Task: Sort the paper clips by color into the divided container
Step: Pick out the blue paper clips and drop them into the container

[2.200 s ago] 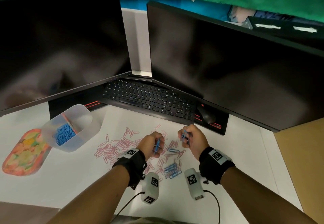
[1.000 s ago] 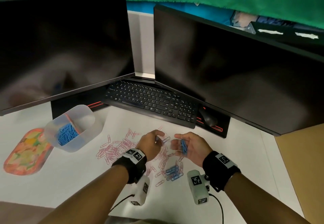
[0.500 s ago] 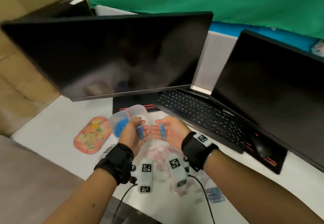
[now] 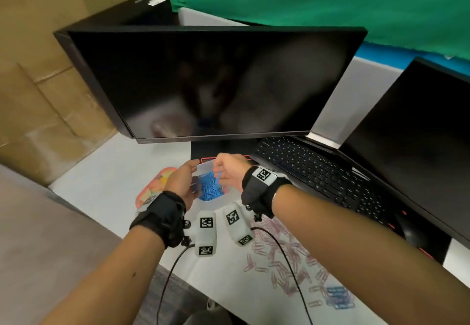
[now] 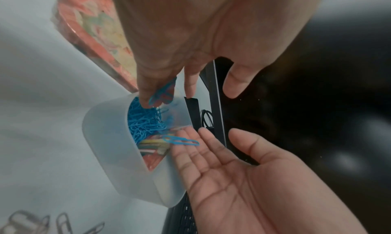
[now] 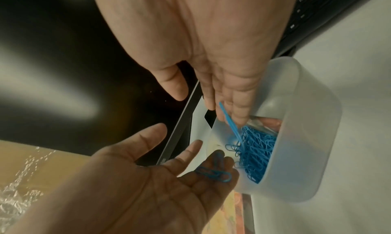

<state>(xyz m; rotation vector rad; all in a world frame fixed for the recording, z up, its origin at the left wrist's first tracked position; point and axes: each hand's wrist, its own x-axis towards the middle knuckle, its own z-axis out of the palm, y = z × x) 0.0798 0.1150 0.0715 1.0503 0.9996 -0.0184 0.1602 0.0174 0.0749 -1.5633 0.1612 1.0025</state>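
A translucent white divided container (image 4: 206, 166) stands on the white table in front of the left monitor, one compartment filled with a heap of blue paper clips (image 4: 210, 188). Both hands hover over its mouth, palms turned inward and fingers straight. My left hand (image 4: 187, 179) has a few blue clips (image 6: 213, 172) lying on its fingers just above the container wall (image 5: 110, 145). My right hand (image 4: 227, 169) has a blue clip (image 6: 230, 120) slipping off its fingertips toward the heap (image 6: 256, 150). Loose pink clips (image 4: 279, 256) and a small group of blue clips (image 4: 338, 298) lie on the table to the right.
An orange patterned tray (image 4: 152, 189) lies left of the container. The left monitor (image 4: 216, 83) hangs close behind it, and a black keyboard (image 4: 318, 172) and mouse (image 4: 412, 233) sit to the right under a second monitor. The table's front edge is near my forearms.
Both hands left the clip pile gripping blue clips, travelled left to the container and opened their fingers over it. The head view swung left with them.
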